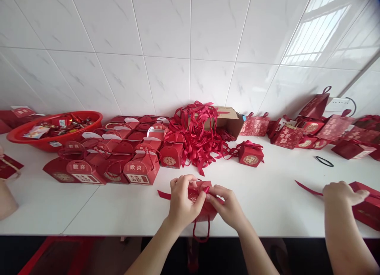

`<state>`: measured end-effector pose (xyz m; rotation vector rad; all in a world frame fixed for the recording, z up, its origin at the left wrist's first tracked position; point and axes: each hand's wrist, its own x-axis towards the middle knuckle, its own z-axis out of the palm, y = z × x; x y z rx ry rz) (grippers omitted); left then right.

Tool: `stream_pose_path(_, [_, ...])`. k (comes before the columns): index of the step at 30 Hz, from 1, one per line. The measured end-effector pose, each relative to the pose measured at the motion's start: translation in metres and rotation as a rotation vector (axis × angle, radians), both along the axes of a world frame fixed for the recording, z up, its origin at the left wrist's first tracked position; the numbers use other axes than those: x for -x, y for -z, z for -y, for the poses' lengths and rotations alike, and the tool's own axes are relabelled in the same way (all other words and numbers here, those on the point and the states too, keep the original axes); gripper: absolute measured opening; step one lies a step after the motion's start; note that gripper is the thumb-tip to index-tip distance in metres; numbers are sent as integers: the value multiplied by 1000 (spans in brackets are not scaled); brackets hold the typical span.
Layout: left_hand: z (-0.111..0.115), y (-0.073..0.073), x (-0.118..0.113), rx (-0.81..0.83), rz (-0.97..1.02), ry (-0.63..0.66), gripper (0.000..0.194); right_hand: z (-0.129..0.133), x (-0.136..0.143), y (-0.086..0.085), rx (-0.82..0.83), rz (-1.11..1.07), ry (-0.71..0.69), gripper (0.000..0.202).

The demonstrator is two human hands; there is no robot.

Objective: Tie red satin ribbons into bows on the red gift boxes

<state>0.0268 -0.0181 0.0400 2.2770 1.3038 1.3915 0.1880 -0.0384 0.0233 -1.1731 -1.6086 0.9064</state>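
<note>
A small red box (pixel 210 214) lies on the white table near its front edge, its cord handle (pixel 201 239) hanging over the edge. Over the top of the box, my left hand (pixel 184 200) pinches a red ribbon (pixel 164 194), one end of which sticks out to the left. My right hand (pixel 227 205) is closed on the same ribbon from the other side, fingertips almost meeting those of my left hand. Between them the ribbon forms a small loop or fold. The fingers hide part of the box's top and gold print.
Behind my hands is a heap of red ribbons (pixel 202 136) spilling from a cardboard box (pixel 234 122). Rows of red boxes (pixel 142 168) and a red basin (pixel 50 142) of sweets stand left. Other people's hands are at both sides, one by a box (pixel 366 207) at right.
</note>
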Motion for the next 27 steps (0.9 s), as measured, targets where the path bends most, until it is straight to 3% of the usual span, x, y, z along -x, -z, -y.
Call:
stream_pose_path(4, [-1,6,19,126,85,121,27,-3,15,4,-89,-104,85,17])
stream_pose_path(7, [-9,21,36,264,187,18,17,-3,18,8,-70,-142,98,18])
stream_pose_path(10, [-18,37,45,461,219,-52,21,-2,20,10,-12,-146,69,20])
stream_pose_path(15, [-23,43,47,866,333,304,28,0,25,8,23,-132,112,19])
stream_pose_path(19, [-17,28,49,897,386,334,36,-1,33,6,75,-120,223,19])
stream_pose_path(22, [-11,5,49,889,433,398,39,-3,38,6,101,-63,300,18])
stream_pose_path(27, [-11,-41,29,792,362,554,34,-2,35,3,-61,84,190,20])
